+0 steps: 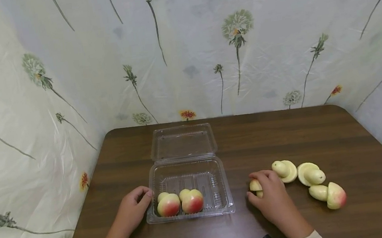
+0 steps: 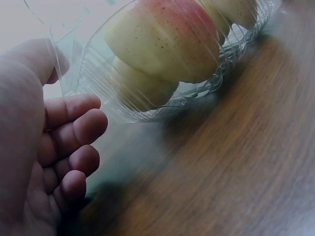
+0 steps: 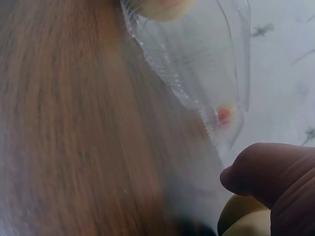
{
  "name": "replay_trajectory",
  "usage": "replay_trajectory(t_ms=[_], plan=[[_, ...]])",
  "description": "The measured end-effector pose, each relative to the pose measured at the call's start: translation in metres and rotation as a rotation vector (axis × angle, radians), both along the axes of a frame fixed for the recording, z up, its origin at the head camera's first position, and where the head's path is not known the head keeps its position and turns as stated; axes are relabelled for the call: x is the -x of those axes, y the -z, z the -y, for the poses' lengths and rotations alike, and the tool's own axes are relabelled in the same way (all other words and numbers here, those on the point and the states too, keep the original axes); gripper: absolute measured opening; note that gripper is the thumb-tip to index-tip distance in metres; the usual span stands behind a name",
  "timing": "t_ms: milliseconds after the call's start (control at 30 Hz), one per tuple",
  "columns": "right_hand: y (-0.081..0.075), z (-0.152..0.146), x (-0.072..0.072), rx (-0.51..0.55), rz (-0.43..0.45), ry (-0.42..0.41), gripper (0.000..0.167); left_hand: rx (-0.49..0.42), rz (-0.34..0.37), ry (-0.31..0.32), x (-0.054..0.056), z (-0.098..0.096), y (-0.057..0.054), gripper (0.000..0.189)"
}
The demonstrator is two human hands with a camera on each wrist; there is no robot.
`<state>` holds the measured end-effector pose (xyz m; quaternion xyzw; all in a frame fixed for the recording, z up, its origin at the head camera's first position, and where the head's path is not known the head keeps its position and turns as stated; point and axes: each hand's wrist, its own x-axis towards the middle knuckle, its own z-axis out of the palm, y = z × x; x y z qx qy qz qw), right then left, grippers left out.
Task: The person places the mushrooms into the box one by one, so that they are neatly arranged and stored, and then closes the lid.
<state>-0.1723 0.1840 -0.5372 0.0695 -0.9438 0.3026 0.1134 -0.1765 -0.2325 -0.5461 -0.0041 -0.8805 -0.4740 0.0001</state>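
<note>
A clear plastic clamshell box (image 1: 219,171) lies opened out on the table, its lid (image 1: 183,142) folded away to the back. Two mushroom-shaped pieces, yellowish with red-blushed caps, sit in its front left: one piece (image 1: 169,206) nearest the left wall, another piece (image 1: 192,202) beside it. My left hand (image 1: 135,206) pinches the box's left rim, its curled fingers (image 2: 91,125) against the outside in the left wrist view. To the right of the box, my right hand (image 1: 273,196) grips another mushroom-shaped piece (image 1: 255,185), partly hidden by the fingers; the thumb (image 3: 256,167) shows over it.
Right of my right hand lie three more mushroom-shaped pieces: one (image 1: 286,170) at the back, one (image 1: 309,173) beside it, and one red-capped piece (image 1: 335,196) nearer the front. The brown wooden table (image 1: 251,139) meets a flower-patterned sheet (image 1: 186,55) behind and at the sides.
</note>
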Motion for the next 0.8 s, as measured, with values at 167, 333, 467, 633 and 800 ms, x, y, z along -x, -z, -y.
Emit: replay_trajectory(t_ms=[167, 333, 467, 633, 800], plan=[[0.0, 0.002, -0.001, 0.006, 0.032, -0.016, 0.048, -0.001, 0.0, -0.002, 0.0, 0.0, 0.0, 0.014], [0.0, 0.002, -0.001, 0.009, 0.055, -0.025, 0.048, -0.001, 0.002, -0.001, 0.0, 0.0, -0.001, 0.015], [0.001, 0.002, -0.001, 0.007, 0.073, -0.018, 0.048, -0.001, 0.006, 0.003, 0.001, -0.001, -0.001, 0.016], [0.002, 0.005, -0.002, 0.004, 0.088, -0.023, 0.047, 0.0, 0.01, 0.005, 0.0, -0.001, -0.001, 0.016], [0.003, 0.013, -0.005, 0.022, 0.06, -0.044, 0.046, 0.005, 0.0, 0.003, 0.0, 0.0, -0.001, 0.016]])
